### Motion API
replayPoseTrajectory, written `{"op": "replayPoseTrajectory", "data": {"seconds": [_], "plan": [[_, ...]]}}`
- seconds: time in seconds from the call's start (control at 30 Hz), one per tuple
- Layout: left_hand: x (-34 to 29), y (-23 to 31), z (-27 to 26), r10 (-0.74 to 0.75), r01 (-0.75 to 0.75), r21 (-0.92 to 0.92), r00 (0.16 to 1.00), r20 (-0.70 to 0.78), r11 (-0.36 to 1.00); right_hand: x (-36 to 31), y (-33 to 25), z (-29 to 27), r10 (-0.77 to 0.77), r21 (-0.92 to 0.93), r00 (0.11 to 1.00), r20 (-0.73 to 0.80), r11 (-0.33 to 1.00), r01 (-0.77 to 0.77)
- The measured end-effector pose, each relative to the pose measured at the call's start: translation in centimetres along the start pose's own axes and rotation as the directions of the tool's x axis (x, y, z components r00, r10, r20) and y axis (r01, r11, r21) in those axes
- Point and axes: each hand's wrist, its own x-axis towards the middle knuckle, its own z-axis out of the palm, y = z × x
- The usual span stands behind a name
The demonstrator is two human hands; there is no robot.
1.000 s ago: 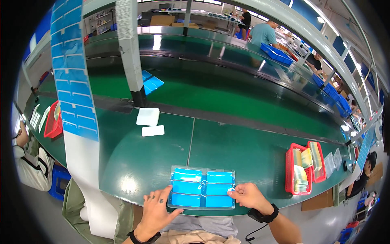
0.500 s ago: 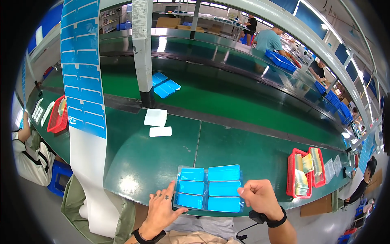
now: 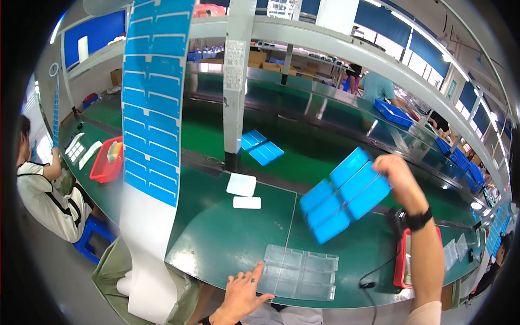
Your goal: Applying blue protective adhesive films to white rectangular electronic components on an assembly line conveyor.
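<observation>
Far left: seated co-worker [image 3: 47,189] on a blue stool [image 3: 93,238], near a red basket [image 3: 103,167] at the table edge. Next, a long strip [image 3: 151,103] hangs in front of the table, blue on top, white below, its lower end down by a green bag [image 3: 108,271].

Mid-left: grey post [image 3: 235,92]. Just in front of its foot, a small white stack [image 3: 241,184] with a flat white card [image 3: 247,202] beside it on the green table [image 3: 216,238].

Left hand [image 3: 242,291]: fingers spread, index extended to the left edge of the clear tray [image 3: 300,273], thumb out by the near-left corner. Not gripping. Tray lies flat near the table edge, sectioned, see-through.

Behind, on the belt [image 3: 319,164]: blue panelled pieces [image 3: 262,147] lying right of the post.

Centre-right: blue six-panel sheet [image 3: 357,187] is up in the air, tilted, apart from the tray. Right hand [image 3: 401,179] pinches its upper right edge between thumb and curled fingers; exact fingertip contact is hard to tell.

Right: red bin [image 3: 400,262] partly behind the right forearm, clear pieces [image 3: 450,253] on the table beyond it.
</observation>
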Motion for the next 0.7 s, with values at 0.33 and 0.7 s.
{"op": "replayPoseTrajectory", "data": {"seconds": [0.33, 0.7], "plan": [[8.6, -4.7, -8.6, 0.122, -0.122, -0.020, 0.992, 0.042, 0.992, -0.3, 9.1, -4.7, 0.318, -0.576, 0.942, -0.108, 0.752, -0.320], [23.2, -12.4, -7.2, -0.082, 0.073, 0.108, 0.993, 0.086, 0.991, -1.3, 2.5, 8.9, 0.351, -0.615, 0.841, 0.412, 0.788, -0.028]]}}
